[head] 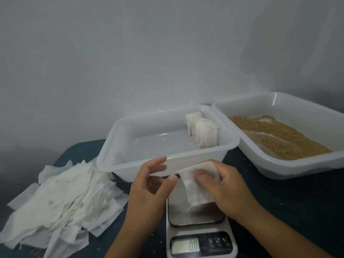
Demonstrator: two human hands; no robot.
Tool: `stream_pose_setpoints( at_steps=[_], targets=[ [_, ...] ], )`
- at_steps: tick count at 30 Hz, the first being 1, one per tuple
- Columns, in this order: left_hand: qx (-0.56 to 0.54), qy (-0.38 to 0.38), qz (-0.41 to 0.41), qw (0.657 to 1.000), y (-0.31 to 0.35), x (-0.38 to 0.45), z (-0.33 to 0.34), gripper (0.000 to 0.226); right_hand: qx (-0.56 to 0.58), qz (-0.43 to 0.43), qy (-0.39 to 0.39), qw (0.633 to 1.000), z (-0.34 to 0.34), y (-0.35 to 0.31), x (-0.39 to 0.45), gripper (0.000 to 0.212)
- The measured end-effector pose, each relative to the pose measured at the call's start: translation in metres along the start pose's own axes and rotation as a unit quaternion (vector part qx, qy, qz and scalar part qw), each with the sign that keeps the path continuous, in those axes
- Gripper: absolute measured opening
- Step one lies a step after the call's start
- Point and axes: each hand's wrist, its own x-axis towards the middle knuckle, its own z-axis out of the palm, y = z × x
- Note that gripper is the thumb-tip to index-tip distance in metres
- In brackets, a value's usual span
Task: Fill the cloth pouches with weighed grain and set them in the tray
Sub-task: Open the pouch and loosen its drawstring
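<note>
Right hand (221,190), lower centre of the frame: fingers curled over an empty white cloth pouch (197,185), pinching its upper part so that the pouch hangs down to the steel plate of the kitchen scale (201,237). Left hand (150,185), just left of it: fingers loosely spread and slightly bent, thumb tip close to the pouch's upper left edge; whether it touches the cloth cannot be told. The scale sits at bottom centre, directly under both hands, and its display shows a zero reading.

Behind the hands, at centre frame, stands a translucent white tray (130,164) holding filled pouches (202,131) set upright in a short row against its right wall; the rest of its floor is bare. To its right, at the right edge of the frame, a second white tray (279,168) of the same kind, its rim touching the first, contains a shallow layer of brown grain (283,138). At lower left lies a loose heap of flat empty pouches (61,200). All items rest on a dark blue counter (290,205) against a pale wall (130,53).
</note>
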Motion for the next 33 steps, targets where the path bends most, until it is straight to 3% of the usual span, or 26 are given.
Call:
stream_pose_setpoints(
  at_steps=[3,5,8,13,16,18,22,26,28,30,33],
  targets=[
    [-0.004,-0.118,-0.029,0.993,-0.001,-0.003,0.003,0.042,0.082,0.047,-0.016,0.995,0.001,-0.006,0.0,0.019],
    [0.012,-0.131,-0.014,0.991,0.0,-0.006,0.008,0.037,0.093,0.065,-0.039,0.993,0.001,-0.008,-0.001,0.017],
    [-0.019,-0.079,-0.023,0.996,0.002,-0.009,0.013,0.038,0.081,0.088,-0.068,0.99,-0.001,-0.009,-0.003,0.013],
    [-0.056,-0.059,-0.077,0.994,0.003,-0.008,0.013,0.035,0.111,0.097,-0.101,0.984,-0.001,-0.009,-0.004,0.021],
    [-0.1,-0.003,-0.123,0.987,0.001,-0.005,0.014,0.022,0.13,0.117,-0.126,0.976,0.0,-0.01,-0.002,0.033],
    [-0.155,0.04,-0.146,0.976,0.002,-0.001,0.013,0.028,0.138,0.132,-0.136,0.972,-0.002,-0.009,-0.002,0.046],
    [-0.203,0.083,-0.157,0.963,0.0,0.003,0.009,0.032,0.139,0.101,-0.102,0.98,0.0,-0.006,-0.001,0.051],
    [-0.165,0.098,-0.16,0.968,-0.003,0.003,0.009,0.005,0.143,0.083,-0.05,0.985,0.0,-0.004,0.0,0.04],
    [-0.032,0.158,-0.093,0.983,-0.003,0.0,0.009,0.028,0.15,0.085,-0.034,0.984,-0.003,-0.004,0.002,0.039],
    [0.097,0.189,0.055,0.976,0.004,-0.005,0.006,0.033,0.147,0.088,-0.027,0.985,-0.004,-0.004,0.003,0.039],
    [0.175,0.089,0.205,0.959,0.009,-0.014,0.008,0.026,0.12,0.076,-0.033,0.989,-0.004,-0.004,0.002,0.039]
  ],
)
